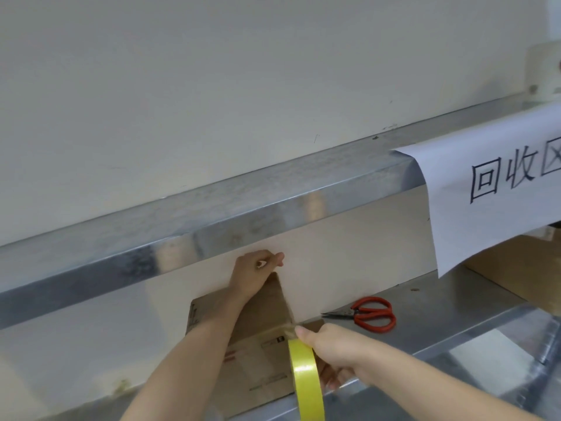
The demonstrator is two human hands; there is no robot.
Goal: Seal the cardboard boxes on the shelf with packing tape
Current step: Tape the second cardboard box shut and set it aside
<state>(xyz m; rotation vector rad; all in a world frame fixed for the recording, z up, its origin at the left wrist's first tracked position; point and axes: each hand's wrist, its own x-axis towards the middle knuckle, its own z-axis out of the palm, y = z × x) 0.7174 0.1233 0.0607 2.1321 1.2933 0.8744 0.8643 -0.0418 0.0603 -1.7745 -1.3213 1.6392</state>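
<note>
A brown cardboard box [261, 338] stands on the metal shelf [440, 308], between two shelf levels. My left hand [253, 270] rests on the box's far top edge, its fingers curled, pressing there. My right hand [329, 352] holds a yellow roll of packing tape [305, 375] against the box's front right side, with the thumb pressing the tape end onto the top corner. Whether a strip runs across the top under my left hand I cannot tell.
Red-handled scissors [368, 312] lie on the shelf to the right of the box. A white paper sign [491, 189] hangs from the upper shelf's edge [212, 220] at right. Another cardboard box [522, 268] sits behind the sign. A white wall stands behind.
</note>
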